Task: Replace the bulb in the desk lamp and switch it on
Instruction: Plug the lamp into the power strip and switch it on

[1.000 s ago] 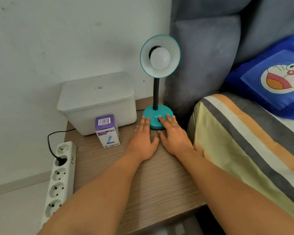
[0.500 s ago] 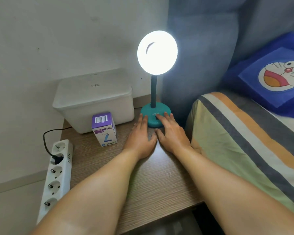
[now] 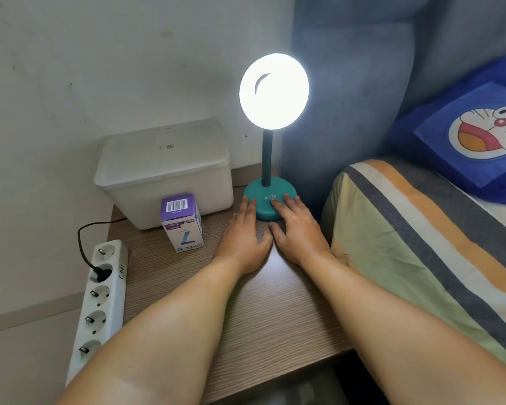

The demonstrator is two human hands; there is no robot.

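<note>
A teal desk lamp stands at the back of the wooden bedside table (image 3: 269,311). Its round shade (image 3: 274,91) glows bright white, so the bulb inside is lost in the glare. A dark gooseneck runs down to the teal base (image 3: 268,197). My left hand (image 3: 244,238) lies flat on the table, fingertips touching the base's left edge. My right hand (image 3: 297,230) lies flat beside it, fingertips resting on the front of the base at the switch. A purple and white bulb box (image 3: 183,222) stands upright to the left of my hands.
A white lidded plastic box (image 3: 164,171) sits against the wall behind the bulb box. A white power strip (image 3: 100,305) with a black plug lies along the table's left edge. A striped bed cover (image 3: 421,244) and a blue cartoon pillow (image 3: 473,135) are on the right.
The lamp was dark a second ago and lit up half a second ago; it stays lit. Both hands remain flat at the base.
</note>
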